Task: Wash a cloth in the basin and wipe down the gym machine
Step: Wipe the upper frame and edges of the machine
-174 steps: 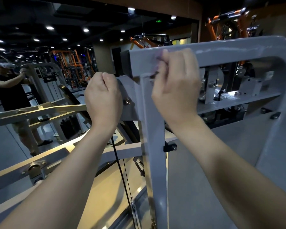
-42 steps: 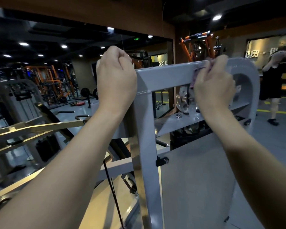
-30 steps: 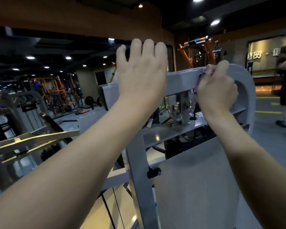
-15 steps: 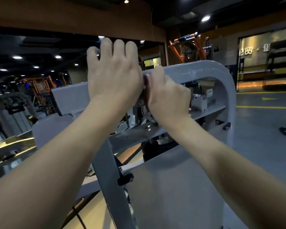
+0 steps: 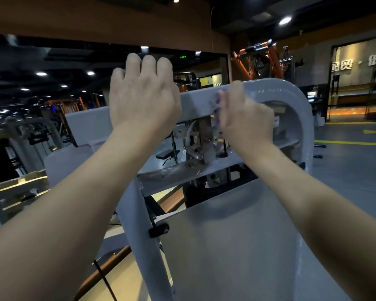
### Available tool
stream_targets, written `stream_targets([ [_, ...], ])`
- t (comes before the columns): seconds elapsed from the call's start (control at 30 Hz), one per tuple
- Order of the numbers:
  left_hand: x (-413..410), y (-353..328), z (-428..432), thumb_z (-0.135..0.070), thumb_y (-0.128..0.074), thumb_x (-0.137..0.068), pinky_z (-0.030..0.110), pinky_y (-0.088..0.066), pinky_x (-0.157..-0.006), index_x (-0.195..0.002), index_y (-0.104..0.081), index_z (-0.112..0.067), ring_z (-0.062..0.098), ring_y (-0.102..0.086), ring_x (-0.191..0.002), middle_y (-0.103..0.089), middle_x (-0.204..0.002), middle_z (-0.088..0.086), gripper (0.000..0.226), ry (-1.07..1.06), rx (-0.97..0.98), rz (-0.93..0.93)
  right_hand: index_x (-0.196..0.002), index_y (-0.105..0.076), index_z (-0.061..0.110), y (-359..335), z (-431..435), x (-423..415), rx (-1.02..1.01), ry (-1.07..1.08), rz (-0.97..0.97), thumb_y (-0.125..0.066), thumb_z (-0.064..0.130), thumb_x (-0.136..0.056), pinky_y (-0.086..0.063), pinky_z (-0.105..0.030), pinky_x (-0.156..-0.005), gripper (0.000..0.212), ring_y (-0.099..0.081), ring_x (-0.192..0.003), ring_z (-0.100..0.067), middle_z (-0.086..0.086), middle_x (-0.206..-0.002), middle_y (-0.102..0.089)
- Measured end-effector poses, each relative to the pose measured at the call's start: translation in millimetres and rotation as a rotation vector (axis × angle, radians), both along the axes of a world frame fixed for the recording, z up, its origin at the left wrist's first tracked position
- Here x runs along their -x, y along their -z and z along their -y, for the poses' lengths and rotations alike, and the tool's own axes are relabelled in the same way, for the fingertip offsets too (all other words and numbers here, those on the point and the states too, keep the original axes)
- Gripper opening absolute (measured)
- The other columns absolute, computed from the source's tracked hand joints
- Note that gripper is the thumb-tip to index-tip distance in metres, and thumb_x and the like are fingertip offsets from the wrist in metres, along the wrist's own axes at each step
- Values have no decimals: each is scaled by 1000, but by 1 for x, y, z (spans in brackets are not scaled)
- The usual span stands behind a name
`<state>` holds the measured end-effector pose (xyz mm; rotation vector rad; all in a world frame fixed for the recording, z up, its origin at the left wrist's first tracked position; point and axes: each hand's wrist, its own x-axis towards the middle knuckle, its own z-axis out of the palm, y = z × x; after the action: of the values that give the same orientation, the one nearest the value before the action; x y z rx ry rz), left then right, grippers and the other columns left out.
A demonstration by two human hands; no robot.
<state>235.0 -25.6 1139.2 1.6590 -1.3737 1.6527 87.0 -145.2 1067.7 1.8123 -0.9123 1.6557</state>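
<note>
Your right hand (image 5: 246, 121) was bunched around the small, crumpled pale lilac cloth (image 5: 217, 109), fingers curled tight on it, and you had it pressed against the front face of the flat, grey-painted steel top bar of the gym machine (image 5: 195, 103), just left of where that bar bends down into its rounded corner. Only a sliver of cloth showed at your knuckles; the rest was hidden in your grip. That made sense: a small rag needs a fist behind it to bear on smooth paint.

Your left hand (image 5: 142, 96) sat further left on the same bar, fingers hooked over its top edge and holding nothing but the frame. I'd judge it was there to steady you while you reached up, and to brace the machine against the rub. The silver spoked cable pulley (image 5: 193, 141) hung under the bar between your wrists, untouched. No basin was in view, so washing looked done and wiping was the step in hand.

Against half a second earlier, your two hands had come apart: they had been knuckle to knuckle, and now a stretch of bare bar lay between them. The cloth had travelled back to the right, towards the curved corner where it had been a second ago. Your left hand had kept its hooked perch throughout that last second, having been a closed fist before.
</note>
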Motion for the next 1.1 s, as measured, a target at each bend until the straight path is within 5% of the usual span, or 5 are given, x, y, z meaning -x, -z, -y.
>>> stream_targets([
  [0.33,-2,-1,1,-20,-31,-96,43,-24,-71,-95,-46,-10,30,-34,-87,-38,-86,8,18,-6,-3,-6,-95,-53,10,7,-5,-5,21,-9,-91,-39,29,-110,-28,-22,-41,28,-39,-38,-16,5,-60,-41],
  [0.53,-2,-1,1,-19,-30,-94,43,-24,-70,-91,-35,-15,27,-29,-85,-38,-84,8,7,17,8,-13,-116,-48,8,-5,21,28,-305,10,303,-31,32,-112,-39,-30,-50,30,-56,-55,-20,9,-64,-43],
  [0.73,-3,-1,1,-18,-33,-93,43,-24,-69,-92,-39,-14,27,-30,-85,-39,-85,7,7,16,-7,-23,-105,-52,8,-1,1,1,-104,-15,36,-33,33,-112,-33,-23,-42,32,-45,-43,-19,4,-63,-49],
  [0.93,-3,-1,2,-18,-33,-94,43,-25,-68,-95,-47,-11,27,-30,-84,-39,-84,7,16,11,-1,-29,-118,-45,10,-12,23,23,-410,23,394,-31,36,-112,-36,-26,-45,29,-56,-57,-16,10,-67,-44],
  [1.1,-3,-1,-1,-16,-33,-92,42,-24,-67,-92,-41,-13,27,-31,-82,-38,-83,7,9,32,-30,-29,-106,-48,11,-1,-11,-5,-138,-96,44,-30,40,-112,-40,-26,-41,34,-48,-44,-15,4,-70,-55],
])
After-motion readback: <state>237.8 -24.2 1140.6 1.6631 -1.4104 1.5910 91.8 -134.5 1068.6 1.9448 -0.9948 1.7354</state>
